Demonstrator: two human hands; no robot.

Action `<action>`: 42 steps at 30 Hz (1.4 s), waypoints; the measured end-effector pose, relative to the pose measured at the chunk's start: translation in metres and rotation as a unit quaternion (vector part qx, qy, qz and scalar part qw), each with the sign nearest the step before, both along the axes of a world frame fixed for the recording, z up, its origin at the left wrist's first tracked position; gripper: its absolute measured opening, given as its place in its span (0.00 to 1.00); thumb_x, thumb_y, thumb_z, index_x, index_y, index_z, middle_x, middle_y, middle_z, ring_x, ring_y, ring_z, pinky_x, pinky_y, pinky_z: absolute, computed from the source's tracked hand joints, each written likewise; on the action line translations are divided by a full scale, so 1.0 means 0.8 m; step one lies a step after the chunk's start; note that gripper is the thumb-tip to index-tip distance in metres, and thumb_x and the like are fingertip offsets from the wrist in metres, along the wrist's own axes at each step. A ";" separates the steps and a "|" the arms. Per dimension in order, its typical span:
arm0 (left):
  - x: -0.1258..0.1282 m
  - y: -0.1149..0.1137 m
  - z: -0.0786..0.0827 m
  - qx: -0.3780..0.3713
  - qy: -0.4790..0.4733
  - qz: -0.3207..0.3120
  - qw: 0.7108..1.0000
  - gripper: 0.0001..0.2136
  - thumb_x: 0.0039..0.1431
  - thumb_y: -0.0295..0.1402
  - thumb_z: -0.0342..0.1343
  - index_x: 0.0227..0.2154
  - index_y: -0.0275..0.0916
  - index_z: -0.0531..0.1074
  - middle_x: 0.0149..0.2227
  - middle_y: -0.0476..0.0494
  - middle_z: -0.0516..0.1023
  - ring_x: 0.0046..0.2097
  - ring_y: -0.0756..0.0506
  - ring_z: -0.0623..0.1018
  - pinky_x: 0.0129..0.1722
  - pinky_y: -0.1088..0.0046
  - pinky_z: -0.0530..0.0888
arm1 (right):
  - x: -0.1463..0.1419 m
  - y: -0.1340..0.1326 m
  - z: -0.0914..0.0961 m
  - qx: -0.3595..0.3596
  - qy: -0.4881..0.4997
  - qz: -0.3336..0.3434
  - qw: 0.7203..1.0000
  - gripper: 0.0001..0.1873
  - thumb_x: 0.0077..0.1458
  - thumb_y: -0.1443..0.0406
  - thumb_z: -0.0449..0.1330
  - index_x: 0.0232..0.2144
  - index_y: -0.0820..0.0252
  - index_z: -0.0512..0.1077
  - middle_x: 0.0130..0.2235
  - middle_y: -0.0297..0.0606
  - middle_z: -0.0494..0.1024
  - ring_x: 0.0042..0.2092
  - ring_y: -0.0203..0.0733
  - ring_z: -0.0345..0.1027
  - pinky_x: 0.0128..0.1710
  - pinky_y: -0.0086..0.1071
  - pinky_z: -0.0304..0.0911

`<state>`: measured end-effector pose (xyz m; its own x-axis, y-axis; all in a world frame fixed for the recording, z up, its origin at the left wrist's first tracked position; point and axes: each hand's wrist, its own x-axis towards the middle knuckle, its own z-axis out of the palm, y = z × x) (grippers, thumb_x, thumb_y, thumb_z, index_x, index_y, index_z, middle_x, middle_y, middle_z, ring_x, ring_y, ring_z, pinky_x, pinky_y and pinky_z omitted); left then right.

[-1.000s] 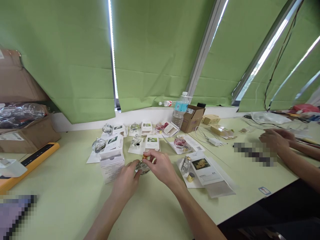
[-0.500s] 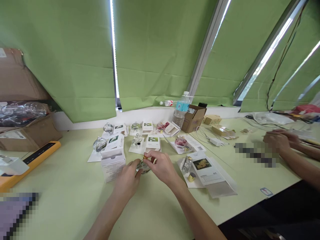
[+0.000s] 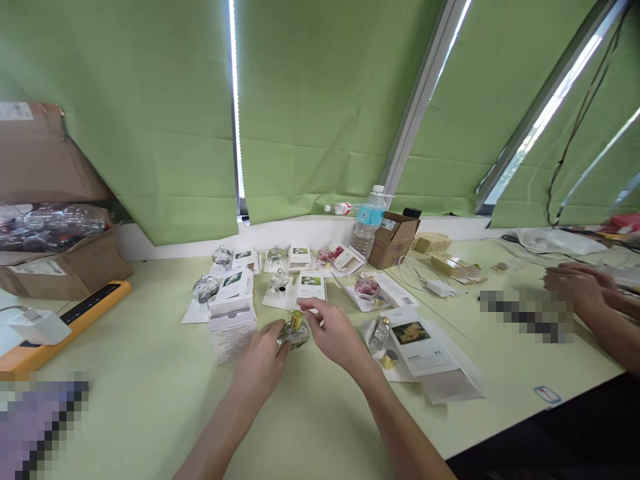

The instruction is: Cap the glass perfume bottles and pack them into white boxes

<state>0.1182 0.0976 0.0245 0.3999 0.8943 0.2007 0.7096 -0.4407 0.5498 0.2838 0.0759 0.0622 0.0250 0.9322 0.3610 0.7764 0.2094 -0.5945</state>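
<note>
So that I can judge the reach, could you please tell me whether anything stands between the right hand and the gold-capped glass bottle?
Nothing visible does: the right hand sits just beside the gold-capped glass bottle, which the left hand grips.

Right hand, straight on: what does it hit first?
Probably the small glass bottle on its white card; the right hand would pass just above the gold cap, but depth is unclear, so the cap could come first.

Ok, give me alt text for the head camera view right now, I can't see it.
A person's left hand grips a glass bottle with a gold cap above a pale green table, with the right hand close beside it. Small glass bottles on white cards stand behind, and a co-worker's hands are at the right.
</note>
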 end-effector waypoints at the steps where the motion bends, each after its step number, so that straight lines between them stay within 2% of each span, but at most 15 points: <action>1: 0.000 -0.001 0.001 0.003 -0.002 -0.002 1.000 0.15 0.59 0.32 0.49 0.50 0.46 0.66 0.50 0.45 0.76 0.48 0.36 0.75 0.40 0.64 0.70 | 0.004 0.000 -0.001 -0.008 -0.016 0.000 1.000 0.20 0.54 0.74 0.50 0.47 0.56 0.71 0.48 0.40 0.76 0.44 0.43 0.71 0.42 0.34 0.62; 3: 0.000 -0.003 0.004 0.008 -0.007 -0.003 1.000 0.16 0.59 0.31 0.49 0.50 0.46 0.66 0.51 0.45 0.76 0.48 0.37 0.76 0.40 0.65 0.71 | 0.011 0.001 -0.004 -0.029 -0.036 0.010 0.999 0.28 0.49 0.78 0.49 0.51 0.56 0.69 0.50 0.41 0.75 0.49 0.45 0.68 0.45 0.34 0.61; 6: -0.002 -0.008 0.010 0.033 -0.020 -0.001 0.999 0.16 0.60 0.32 0.50 0.51 0.45 0.65 0.52 0.43 0.75 0.47 0.37 0.76 0.39 0.65 0.72 | 0.016 -0.002 -0.005 -0.072 -0.047 0.043 0.995 0.32 0.47 0.77 0.50 0.55 0.54 0.64 0.51 0.40 0.73 0.41 0.42 0.70 0.41 0.33 0.62; 9: -0.006 -0.013 0.019 0.091 -0.048 -0.004 0.995 0.13 0.61 0.33 0.49 0.49 0.44 0.67 0.48 0.43 0.76 0.42 0.40 0.79 0.36 0.67 0.72 | 0.013 -0.004 -0.005 -0.096 -0.050 0.064 0.992 0.27 0.50 0.71 0.55 0.54 0.53 0.64 0.49 0.39 0.74 0.34 0.40 0.69 0.36 0.32 0.61; 12: -0.012 -0.017 0.030 0.159 -0.090 -0.018 0.983 0.10 0.63 0.35 0.48 0.45 0.44 0.70 0.41 0.45 0.78 0.32 0.47 0.78 0.27 0.73 0.70 | 0.008 -0.002 -0.008 -0.102 -0.068 0.073 0.990 0.19 0.52 0.65 0.58 0.48 0.55 0.68 0.42 0.39 0.76 0.35 0.42 0.69 0.32 0.30 0.59; 15: -0.023 -0.017 0.040 0.260 -0.159 -0.026 0.952 0.09 0.61 0.31 0.52 0.43 0.42 0.71 0.38 0.45 0.77 0.29 0.50 0.75 0.25 0.76 0.68 | 0.004 0.002 -0.014 -0.100 -0.102 0.054 0.988 0.12 0.53 0.63 0.58 0.41 0.57 0.69 0.39 0.39 0.76 0.37 0.44 0.69 0.33 0.29 0.56; 18: -0.042 -0.011 0.046 0.373 -0.216 -0.013 0.903 0.08 0.56 0.24 0.57 0.37 0.41 0.73 0.33 0.47 0.77 0.29 0.51 0.74 0.28 0.76 0.68 | 0.002 0.004 -0.018 -0.102 -0.138 0.020 0.985 0.08 0.53 0.61 0.59 0.36 0.58 0.69 0.36 0.39 0.76 0.37 0.45 0.69 0.32 0.30 0.54; 22: -0.079 0.001 0.048 0.438 -0.247 0.067 0.862 0.08 0.52 0.22 0.59 0.35 0.39 0.72 0.31 0.48 0.74 0.25 0.53 0.69 0.27 0.76 0.67 | 0.002 0.003 -0.017 -0.115 -0.147 0.005 0.982 0.11 0.53 0.57 0.59 0.35 0.58 0.69 0.35 0.39 0.76 0.37 0.47 0.69 0.30 0.30 0.51; 24: -0.100 0.007 0.047 0.434 -0.249 0.127 0.856 0.06 0.53 0.25 0.59 0.34 0.38 0.70 0.31 0.48 0.72 0.26 0.52 0.68 0.30 0.73 0.69 | 0.001 0.003 -0.016 -0.119 -0.139 0.008 0.983 0.13 0.54 0.56 0.58 0.37 0.58 0.69 0.36 0.40 0.76 0.38 0.47 0.69 0.30 0.30 0.52; 26: -0.119 0.013 0.045 0.400 -0.237 0.164 0.870 0.04 0.54 0.29 0.59 0.32 0.39 0.69 0.34 0.46 0.73 0.29 0.50 0.70 0.34 0.70 0.70 | 0.000 0.003 -0.015 -0.122 -0.134 0.009 0.983 0.13 0.54 0.55 0.58 0.37 0.58 0.69 0.37 0.41 0.76 0.39 0.47 0.70 0.30 0.30 0.52; 28: -0.135 0.018 0.042 0.350 -0.237 0.171 0.890 0.05 0.56 0.32 0.58 0.33 0.39 0.67 0.39 0.44 0.74 0.37 0.47 0.73 0.39 0.67 0.72 | 0.000 0.003 -0.015 -0.125 -0.132 0.010 0.983 0.12 0.54 0.56 0.58 0.35 0.58 0.69 0.36 0.41 0.76 0.38 0.47 0.70 0.31 0.30 0.52; 31: -0.148 0.022 0.038 0.242 -0.218 0.110 0.939 0.09 0.57 0.36 0.57 0.38 0.41 0.66 0.51 0.41 0.71 0.50 0.42 0.73 0.48 0.61 0.71 | -0.001 0.003 -0.016 -0.117 -0.126 0.009 0.985 0.11 0.54 0.57 0.59 0.33 0.58 0.69 0.34 0.40 0.76 0.37 0.47 0.70 0.30 0.30 0.52; 33: -0.147 0.022 0.036 0.205 -0.187 0.062 0.959 0.11 0.56 0.37 0.58 0.40 0.42 0.65 0.55 0.41 0.68 0.55 0.40 0.70 0.52 0.58 0.69 | -0.001 0.003 -0.016 -0.106 -0.123 0.010 0.987 0.10 0.54 0.57 0.59 0.33 0.58 0.69 0.34 0.40 0.76 0.37 0.48 0.69 0.30 0.31 0.52; 37: -0.139 0.022 0.030 0.200 -0.148 0.034 0.968 0.10 0.57 0.38 0.57 0.40 0.43 0.66 0.57 0.42 0.66 0.59 0.39 0.66 0.55 0.54 0.67 | -0.001 0.002 -0.016 -0.097 -0.115 0.018 0.988 0.09 0.55 0.58 0.59 0.32 0.57 0.68 0.33 0.38 0.76 0.36 0.46 0.70 0.29 0.30 0.52; 42: -0.135 0.021 0.028 0.139 -0.153 0.008 0.978 0.07 0.60 0.37 0.53 0.40 0.44 0.69 0.58 0.44 0.65 0.58 0.41 0.68 0.50 0.62 0.75 | -0.003 0.001 -0.013 -0.103 -0.120 0.013 0.987 0.10 0.54 0.57 0.59 0.30 0.57 0.67 0.31 0.37 0.76 0.33 0.44 0.69 0.27 0.30 0.51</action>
